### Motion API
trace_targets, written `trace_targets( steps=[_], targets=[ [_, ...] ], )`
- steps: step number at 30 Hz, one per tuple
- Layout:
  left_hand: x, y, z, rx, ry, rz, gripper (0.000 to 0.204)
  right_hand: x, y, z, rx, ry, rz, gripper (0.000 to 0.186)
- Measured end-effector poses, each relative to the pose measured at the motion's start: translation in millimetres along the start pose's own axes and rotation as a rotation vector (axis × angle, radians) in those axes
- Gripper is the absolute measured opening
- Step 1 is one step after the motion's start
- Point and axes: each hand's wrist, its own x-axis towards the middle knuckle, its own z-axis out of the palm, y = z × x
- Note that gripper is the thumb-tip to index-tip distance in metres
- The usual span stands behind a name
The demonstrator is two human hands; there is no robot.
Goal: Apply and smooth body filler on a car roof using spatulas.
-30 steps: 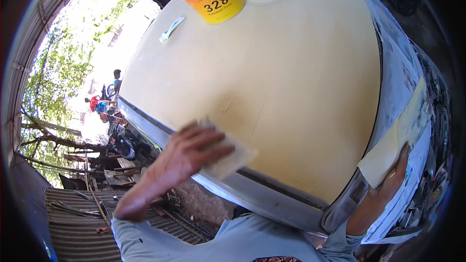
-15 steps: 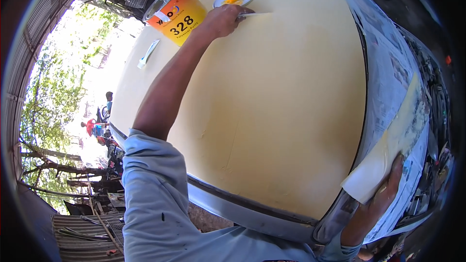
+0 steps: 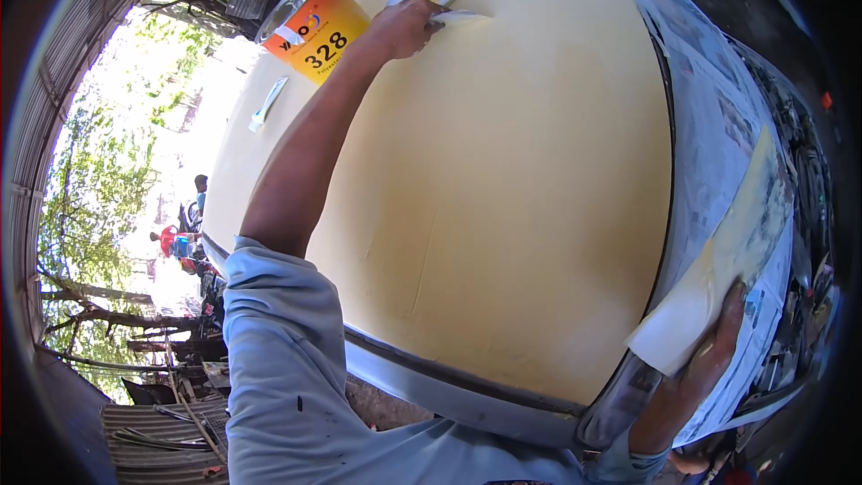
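Thin, flat, whitish spreader (image 3: pixel 463 15) in my left hand (image 3: pixel 409 30)

Head view: my fingers are pinched closed on it, over the broad, curved cream panel (image 3: pixel 512 171), near an orange-and-yellow cylindrical can (image 3: pixel 316 29). My right hand (image 3: pixel 715 347) grips a long, smeared, pale-yellow sheet (image 3: pixel 709 278) along its lower edge, fingers partly hidden.

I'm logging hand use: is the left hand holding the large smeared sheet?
No, the right hand holds the smeared sheet, while the left hand grips a thin flat spreader.
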Motion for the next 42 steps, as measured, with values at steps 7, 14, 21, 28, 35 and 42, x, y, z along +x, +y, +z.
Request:
trace_targets(
  steps=[7,14,21,28,35,42],
  targets=[
    [-77,20,-1,-0.132,-0.016,0.366,0.032,-8,-9,9,-0.043,-0.047,-0.045,0.048],
    [-211,59,-13,-0.16,-0.067,0.348,0.052,6,10,-6,-0.308,-0.136,-0.35,0.046],
    [-341,86,-23,-0.15,-0.059,0.363,0.052,8,8,-5,-0.219,-0.182,-0.298,0.045],
    [-396,86,-42,-0.151,-0.038,0.274,0.049,-38,-11,16,0.207,-0.35,0.082,0.045],
    [-453,184,-42,-0.627,0.38,0.506,0.054,-166,18,4,0.027,-0.832,0.234,0.038],
    [-505,175,-35,-0.352,0.341,0.403,0.059,-202,3,-19,0.201,-0.84,0.515,0.043]
  ],
)
